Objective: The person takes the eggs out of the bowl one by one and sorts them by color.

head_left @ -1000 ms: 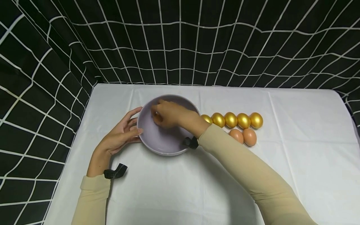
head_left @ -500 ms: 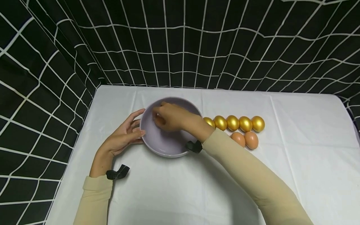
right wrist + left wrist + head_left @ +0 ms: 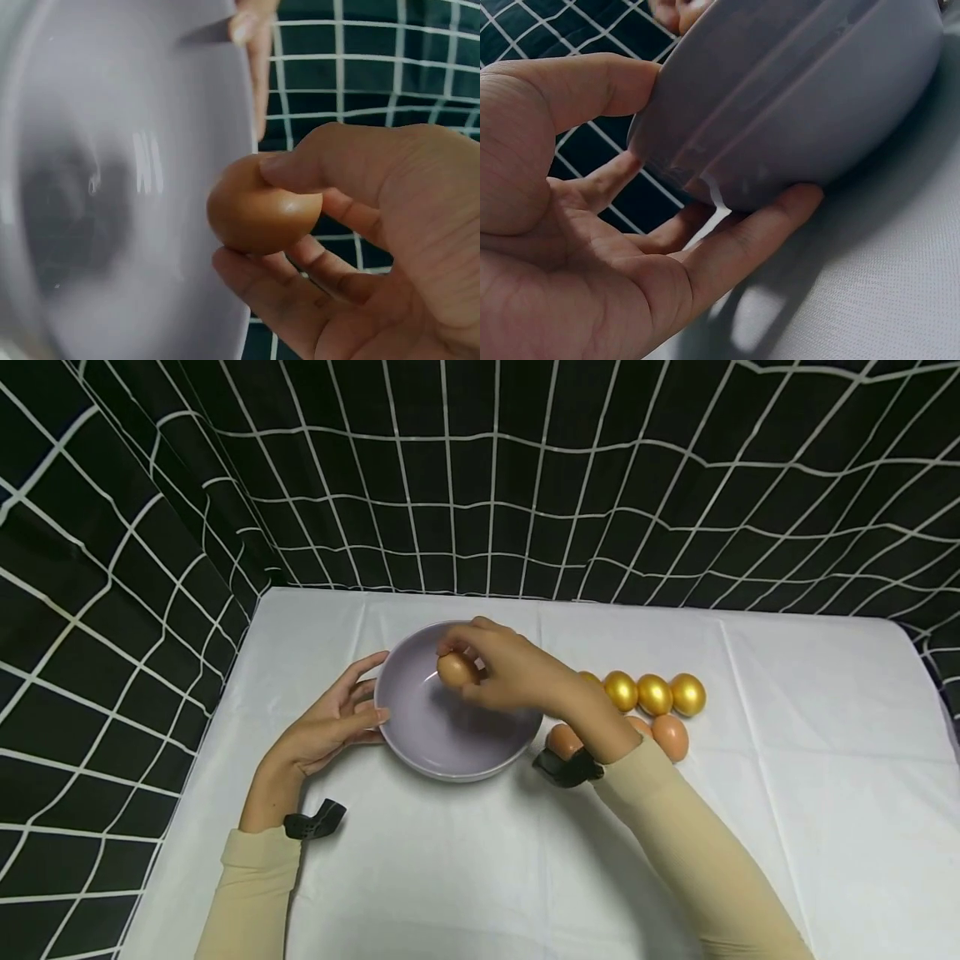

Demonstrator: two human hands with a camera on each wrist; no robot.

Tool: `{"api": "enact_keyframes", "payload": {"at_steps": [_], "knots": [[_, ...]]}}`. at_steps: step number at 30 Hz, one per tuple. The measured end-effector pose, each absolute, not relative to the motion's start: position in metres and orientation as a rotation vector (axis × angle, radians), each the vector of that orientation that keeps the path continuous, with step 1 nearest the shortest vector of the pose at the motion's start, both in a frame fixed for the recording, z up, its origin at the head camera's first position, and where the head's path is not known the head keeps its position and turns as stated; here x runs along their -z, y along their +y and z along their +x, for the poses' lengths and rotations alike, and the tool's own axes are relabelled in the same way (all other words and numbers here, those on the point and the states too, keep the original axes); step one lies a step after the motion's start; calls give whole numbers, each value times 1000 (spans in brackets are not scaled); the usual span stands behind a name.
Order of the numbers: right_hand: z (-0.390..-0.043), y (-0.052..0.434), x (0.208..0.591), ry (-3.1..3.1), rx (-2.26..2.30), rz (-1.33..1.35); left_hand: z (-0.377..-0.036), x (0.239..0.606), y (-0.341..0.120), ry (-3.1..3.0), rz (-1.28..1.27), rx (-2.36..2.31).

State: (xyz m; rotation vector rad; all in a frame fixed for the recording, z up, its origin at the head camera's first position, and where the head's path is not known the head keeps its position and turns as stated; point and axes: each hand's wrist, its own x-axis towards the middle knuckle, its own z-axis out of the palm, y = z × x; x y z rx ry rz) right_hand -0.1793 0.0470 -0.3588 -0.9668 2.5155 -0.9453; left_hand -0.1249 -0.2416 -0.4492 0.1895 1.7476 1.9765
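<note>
A lilac bowl (image 3: 450,727) stands on the white-covered table. My left hand (image 3: 330,718) holds it at the left, thumb over the rim and fingers spread against the outer wall; the left wrist view shows these fingers (image 3: 750,240) touching the bowl's underside. Over the bowl's inside, my right hand (image 3: 510,664) holds a brown egg (image 3: 457,670) between thumb and fingers. That egg (image 3: 259,210) shows smooth and whole on its visible side in the right wrist view. The part of the bowl under the right hand is hidden.
Right of the bowl, several gold eggs (image 3: 654,695) lie in a row, partly covered by the right forearm. Brown eggs (image 3: 670,737) lie in front of them, one brown egg (image 3: 562,741) close to the bowl. A black cloth with white grid lines (image 3: 487,485) hangs behind the table.
My right hand has risen from the bowl's inside and shifted right, bringing the brown egg into sight. A brown egg beside the bowl is now uncovered. The left hand keeps its hold.
</note>
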Motion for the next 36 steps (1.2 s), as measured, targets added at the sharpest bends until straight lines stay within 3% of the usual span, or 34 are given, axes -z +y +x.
{"api": "enact_keyframes", "payload": {"at_steps": [23, 36], "knots": [[-132, 119, 379, 2283, 1580, -597, -127, 452, -238, 1744, 201, -1973], [-108, 151, 381, 2253, 1687, -380, -126, 452, -241, 1756, 202, -1973]]}}
